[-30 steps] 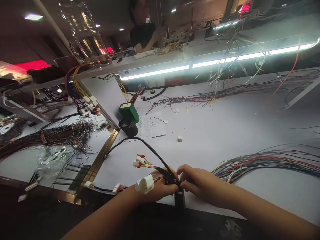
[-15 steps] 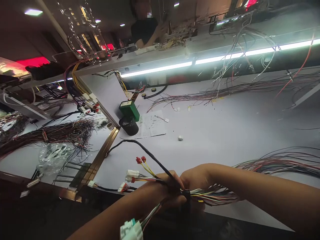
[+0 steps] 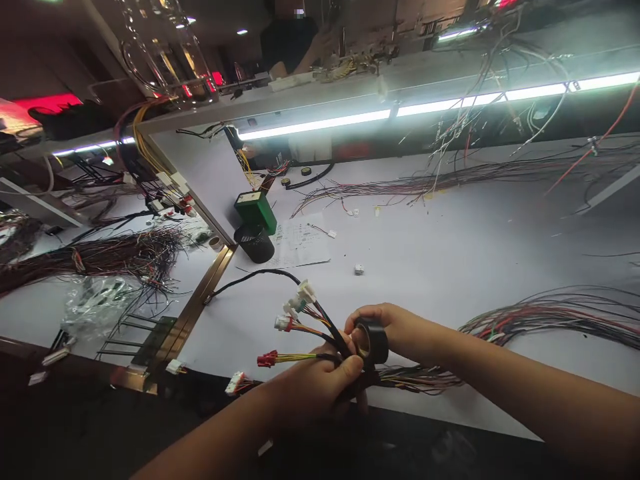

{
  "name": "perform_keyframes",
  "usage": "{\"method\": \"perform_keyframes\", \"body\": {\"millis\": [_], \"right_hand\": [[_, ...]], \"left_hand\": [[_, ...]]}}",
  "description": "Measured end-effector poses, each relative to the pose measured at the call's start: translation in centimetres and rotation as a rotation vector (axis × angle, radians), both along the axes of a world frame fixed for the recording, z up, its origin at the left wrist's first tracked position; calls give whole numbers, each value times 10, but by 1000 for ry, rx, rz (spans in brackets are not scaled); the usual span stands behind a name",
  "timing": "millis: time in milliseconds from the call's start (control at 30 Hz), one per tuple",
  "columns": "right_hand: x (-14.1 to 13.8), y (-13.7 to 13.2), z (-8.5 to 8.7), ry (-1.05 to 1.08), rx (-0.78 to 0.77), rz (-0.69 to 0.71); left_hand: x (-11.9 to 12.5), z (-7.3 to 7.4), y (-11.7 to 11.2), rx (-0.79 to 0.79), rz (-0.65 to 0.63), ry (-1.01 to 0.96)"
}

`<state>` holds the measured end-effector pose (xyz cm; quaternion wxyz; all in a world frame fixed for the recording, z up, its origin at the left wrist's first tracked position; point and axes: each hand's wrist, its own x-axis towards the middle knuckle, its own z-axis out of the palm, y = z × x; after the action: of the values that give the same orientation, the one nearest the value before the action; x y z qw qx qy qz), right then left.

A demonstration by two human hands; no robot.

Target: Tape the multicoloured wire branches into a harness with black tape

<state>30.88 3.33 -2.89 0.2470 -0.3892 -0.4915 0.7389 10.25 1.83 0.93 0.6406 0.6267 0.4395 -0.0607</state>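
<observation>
My left hand (image 3: 333, 377) is closed around a wire harness (image 3: 337, 337), its thumb pressed over the black-wrapped branches. From that grip fan out white connectors (image 3: 283, 323), a red connector (image 3: 267, 359) on yellow-green wires and a white connector with a greenish part (image 3: 296, 304). My right hand (image 3: 383, 323) grips a roll of black tape (image 3: 375, 341) just above the bundle, fingers curled over its upper rim. Loose coloured wires (image 3: 420, 378) run out to the right beneath my right forearm. The taped joint is partly hidden by the left fingers and the roll.
A black cup (image 3: 255, 245) and a green box (image 3: 256, 212) stand by the left partition, beside a printed sheet (image 3: 300, 241). A small white connector (image 3: 359, 269) lies mid-table. Wire bundles (image 3: 545, 320) spread at right. A person (image 3: 290, 43) is across the bench.
The roll of black tape has come up into clear view in my right hand, above the bundle. The harness's connector branches have swung, with the white-and-green one now pointing up and away.
</observation>
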Motion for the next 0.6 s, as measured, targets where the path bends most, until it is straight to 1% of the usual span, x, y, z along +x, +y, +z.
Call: {"method": "perform_keyframes", "body": {"millis": [67,100,133,167,267,300,333,367,433,467,500,533,567,600], "right_hand": [[2,-5,7,-98,126,-38],[2,-10,10,-153,227,-63],[1,-17,12,-218,367,-88],[0,-25,12,-292,542,-109],[-8,-53,6,-513,1122,-111],[-11,-63,1,-577,1269,-98],[-12,-71,-3,-631,1376,-73],[-12,-78,-7,-673,1448,-52],[-7,-85,-11,-682,1519,1],[-2,-85,-10,-643,1508,19],[4,-82,-6,-592,1460,11],[10,-75,-1,-550,1375,-33],[16,-65,5,-530,1252,-99],[22,-53,11,-540,1097,-153]], "left_hand": [[1,-3,2,18,8,33],[2,-7,3,13,23,41],[3,-10,5,-9,52,42],[5,-14,6,-43,102,31],[12,-23,9,-167,332,-92],[14,-24,10,-197,400,-136],[16,-24,10,-214,445,-167],[17,-23,11,-218,470,-186],[15,-18,11,-225,453,-225],[14,-15,12,-238,415,-261],[12,-13,12,-247,374,-299],[9,-11,11,-254,332,-326],[8,-10,11,-251,300,-335],[7,-9,9,-231,282,-324]]}}
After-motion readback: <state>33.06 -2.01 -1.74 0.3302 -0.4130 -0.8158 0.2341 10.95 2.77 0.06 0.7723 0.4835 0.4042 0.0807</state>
